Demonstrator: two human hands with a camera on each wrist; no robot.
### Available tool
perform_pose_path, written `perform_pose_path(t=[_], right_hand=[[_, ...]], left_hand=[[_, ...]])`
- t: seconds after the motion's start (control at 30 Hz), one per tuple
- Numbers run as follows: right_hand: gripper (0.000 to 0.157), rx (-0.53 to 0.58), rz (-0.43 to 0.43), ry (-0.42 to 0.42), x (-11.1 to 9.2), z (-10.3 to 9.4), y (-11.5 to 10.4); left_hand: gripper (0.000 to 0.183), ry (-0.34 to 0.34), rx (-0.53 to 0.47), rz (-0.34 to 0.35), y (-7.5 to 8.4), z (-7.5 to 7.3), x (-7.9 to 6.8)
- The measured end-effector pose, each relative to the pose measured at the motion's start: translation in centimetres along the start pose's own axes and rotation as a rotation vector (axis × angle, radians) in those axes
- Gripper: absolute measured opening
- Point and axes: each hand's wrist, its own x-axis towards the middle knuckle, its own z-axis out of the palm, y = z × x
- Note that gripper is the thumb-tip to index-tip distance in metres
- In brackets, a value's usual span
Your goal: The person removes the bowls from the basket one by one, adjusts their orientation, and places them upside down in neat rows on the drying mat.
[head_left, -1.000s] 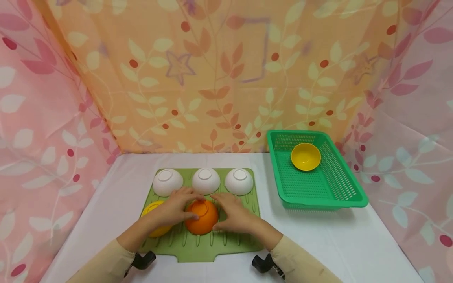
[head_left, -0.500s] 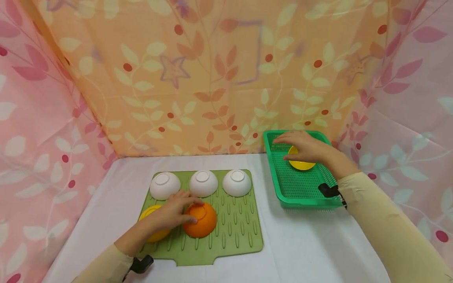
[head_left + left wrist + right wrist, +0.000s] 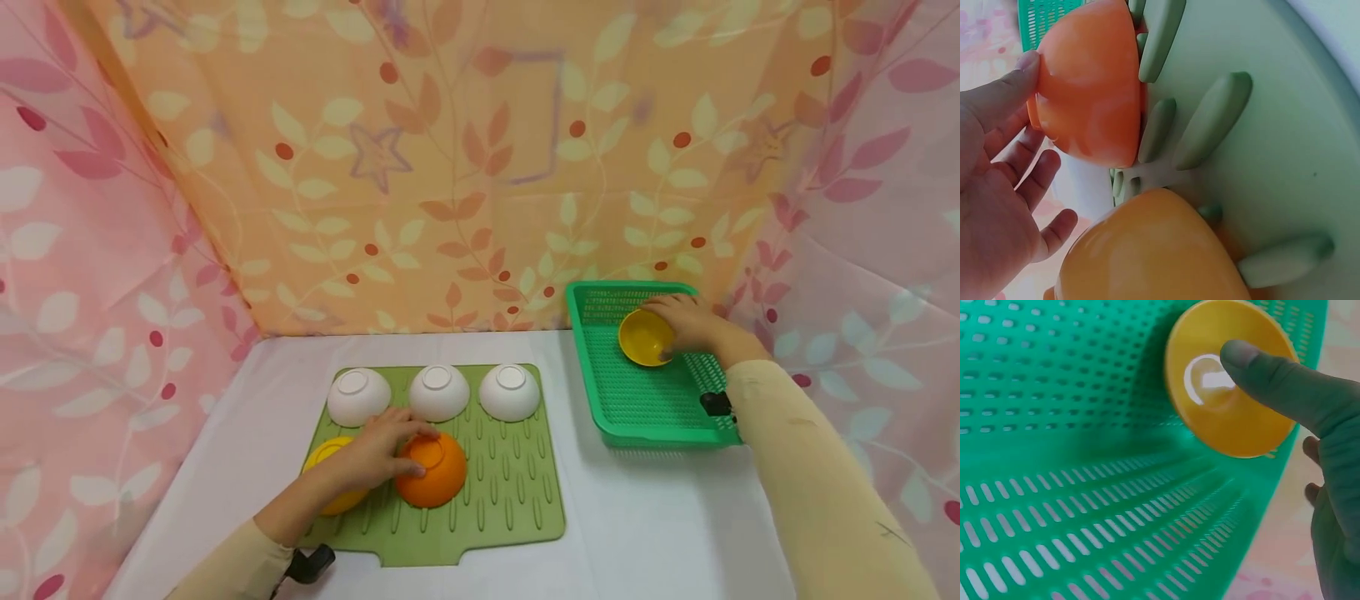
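In the head view, my left hand [image 3: 382,450] rests at the top of an upside-down orange bowl [image 3: 442,479]. Its thumb touches by the foot ring, while the lower fingers hang loosely apart from the bowl [image 3: 1091,87] in the left wrist view. Partly under that forearm lies an upside-down yellow bowl [image 3: 348,500]. Over at the right, my right hand [image 3: 690,323] grips another yellow bowl [image 3: 636,337] by its rim, inside a green basket [image 3: 585,367]. The thumb reaches over the bowl's [image 3: 1235,425] inner side; the fingers are largely hidden behind it.
Both coloured bowls at the left sit on a ridged green drying mat [image 3: 517,500]. Along its back edge are three upturned white bowls, one at the left [image 3: 360,400], one in the middle [image 3: 438,396] and one at the right [image 3: 510,396]. Patterned cloth [image 3: 465,167] surrounds the white table [image 3: 630,517].
My right hand has left the orange bowl, moved right to the green basket and taken hold of the yellow bowl there. My left hand has stayed at the orange bowl.
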Motion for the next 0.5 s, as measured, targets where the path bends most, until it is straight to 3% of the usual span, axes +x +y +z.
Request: perform_pose_path(t=[0.27,0.5], right_hand=[[0.112,-0.093,0.043,0.002,0.5,1.9,1.8],[0.113,-0.028,0.078,0.034,0.6,2.7,2.2]], left_hand=[[0.047,0.000,-0.002,-0.019,0.1,0.1,0.1],[0.047,0.003,-0.005,-0.021,-0.2,0.2,0.0]])
